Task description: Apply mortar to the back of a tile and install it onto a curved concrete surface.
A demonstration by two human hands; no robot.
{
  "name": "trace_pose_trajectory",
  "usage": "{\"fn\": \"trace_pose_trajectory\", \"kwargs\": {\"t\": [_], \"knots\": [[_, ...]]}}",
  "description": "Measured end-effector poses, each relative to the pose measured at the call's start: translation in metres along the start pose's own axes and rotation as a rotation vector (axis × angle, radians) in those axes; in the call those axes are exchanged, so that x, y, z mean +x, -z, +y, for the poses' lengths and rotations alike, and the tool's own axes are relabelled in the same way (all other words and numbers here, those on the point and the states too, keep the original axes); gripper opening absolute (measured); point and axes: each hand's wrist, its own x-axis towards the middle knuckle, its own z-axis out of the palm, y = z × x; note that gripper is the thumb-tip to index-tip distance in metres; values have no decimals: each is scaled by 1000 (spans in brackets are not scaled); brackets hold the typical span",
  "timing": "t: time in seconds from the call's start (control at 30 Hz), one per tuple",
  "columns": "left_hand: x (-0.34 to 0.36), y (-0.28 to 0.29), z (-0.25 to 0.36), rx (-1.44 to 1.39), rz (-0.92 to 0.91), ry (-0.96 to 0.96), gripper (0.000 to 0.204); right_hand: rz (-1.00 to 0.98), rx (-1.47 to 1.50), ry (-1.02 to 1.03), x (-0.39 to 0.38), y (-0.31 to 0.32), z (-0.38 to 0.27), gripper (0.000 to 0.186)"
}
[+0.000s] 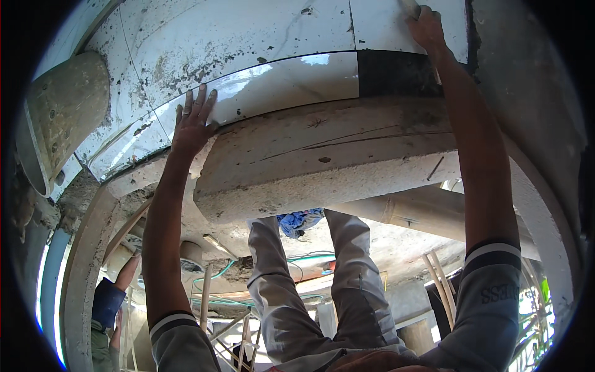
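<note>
My left hand (194, 121) lies with spread fingers on a glossy white tile strip (285, 82), near its left end. The strip curves along the edge of large white tiles (248, 31) spotted with grey mortar. Right of the strip is a dark bare stretch (396, 73) with no tile face showing. My right hand (427, 28) is stretched to the far right over a large tile. Its fingers are closed round a small pale object (409, 7), partly cut off by the frame's top, whose kind I cannot make out.
A thick, rough-edged grey plank (322, 158) spans in front of me. Behind it is a bamboo pole (415, 208). A dirty curved container (68, 111) stands at the left. Below are a blue cloth (300, 221), a green hose (310, 255) and another person (108, 304) at lower left.
</note>
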Motion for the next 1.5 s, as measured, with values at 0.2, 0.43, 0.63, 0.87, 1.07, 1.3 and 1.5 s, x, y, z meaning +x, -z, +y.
{"fn": "trace_pose_trajectory", "kwargs": {"t": [0.2, 0.43, 0.63, 0.87, 1.07, 1.3, 1.5], "knots": [[6, -5, 5, 52, 38, -8, 76, -71, -108, 36, 4, 11, -24, 33], [-4, -1, -5, 25, 14, 2, 76, -835, 324, 198, -108, 56, -105, 33], [3, 0, -1, 17, -32, -9, 75, -1000, 187, 244, -121, 31, -118, 44], [-2, 2, -4, 67, 36, -33, 76, -877, 110, 124, -128, 11, -119, 37], [0, -3, -3, 25, -16, -8, 84, -848, 71, 51, -128, 1, -115, 44], [-2, -3, -5, -41, 63, -45, 82, -882, 117, -116, -113, 10, -120, 46], [-3, 3, -4, 44, 41, -13, 79, -862, 98, -85, -111, 25, -123, 51]]}}
